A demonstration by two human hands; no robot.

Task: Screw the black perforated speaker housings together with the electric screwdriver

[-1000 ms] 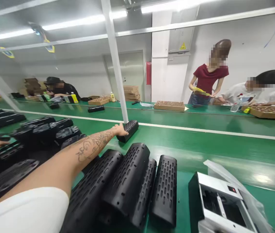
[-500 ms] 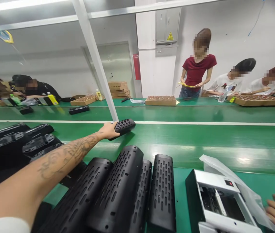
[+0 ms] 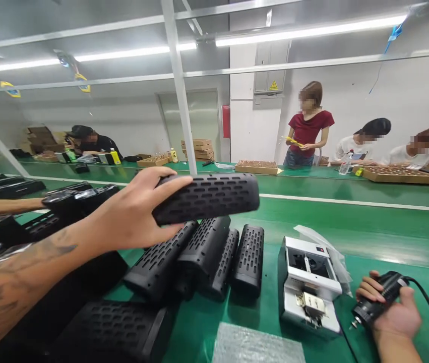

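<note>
Head cam: left hand [image 3: 134, 214] has fingers clamped on a slotted black cover [image 3: 212, 196], more covers [image 3: 202, 247] below them; right hand's [image 3: 397, 315] fingers are wrapped round a corded tool [image 3: 388, 291].

"Inspector, your findings on the left side?"

"Bare left forearm [image 3: 40, 264], tattooed with dark lines, extended from the lower left. Left hand [image 3: 131, 214] closed in a grip, thumb below, index finger nearly straight above."

"And the right?"

"Bare right hand [image 3: 397, 320] low at right, fingers curled, thumb raised opposite; right forearm [image 3: 397, 351] only partly visible."
</note>
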